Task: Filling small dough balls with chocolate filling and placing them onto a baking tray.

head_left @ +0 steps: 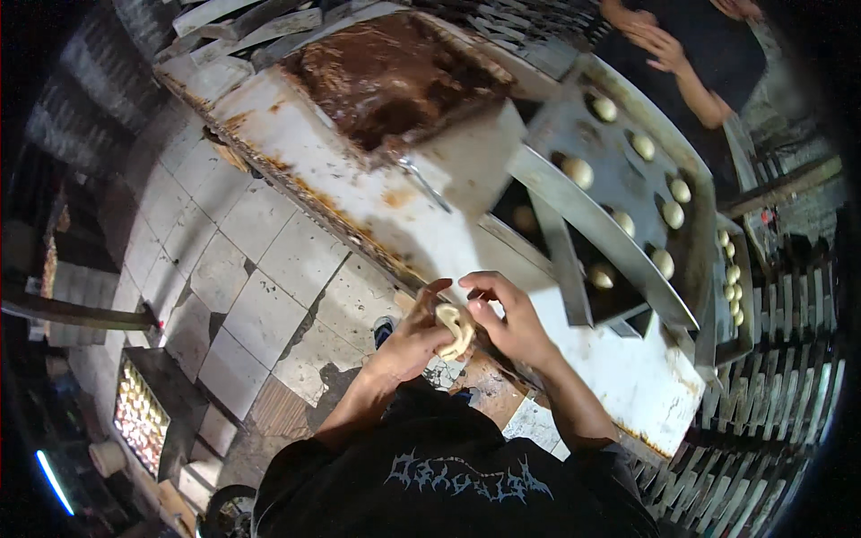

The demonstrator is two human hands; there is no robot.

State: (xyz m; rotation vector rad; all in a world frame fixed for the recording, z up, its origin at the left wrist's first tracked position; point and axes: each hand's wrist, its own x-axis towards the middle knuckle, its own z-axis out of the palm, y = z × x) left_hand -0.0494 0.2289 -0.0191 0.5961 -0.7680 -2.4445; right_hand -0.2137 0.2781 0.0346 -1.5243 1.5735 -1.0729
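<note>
A piece of pale dough [456, 330], cupped and folded open, rests in my left hand [404, 345], whose fingers curl round it in front of my body. Close on its right is my right hand [520, 327], fingers bent and apart, thumb near the dough's edge; whether it touches the dough I cannot tell. Beyond both hands, a slab of glossy brown filling [386, 76] covers the far part of the white worktable [439, 247]. A slim metal utensil [425, 186] lies at the filling's near edge.
Metal trays [619, 251] with several round dough balls [577, 172] stand stacked at the right, overhanging each other. Across them stands another person [691, 72], hands raised. The table's rusty edge [323, 202] runs diagonally over a cracked tile floor [247, 305]. A box of small pieces [141, 417] sits lower left.
</note>
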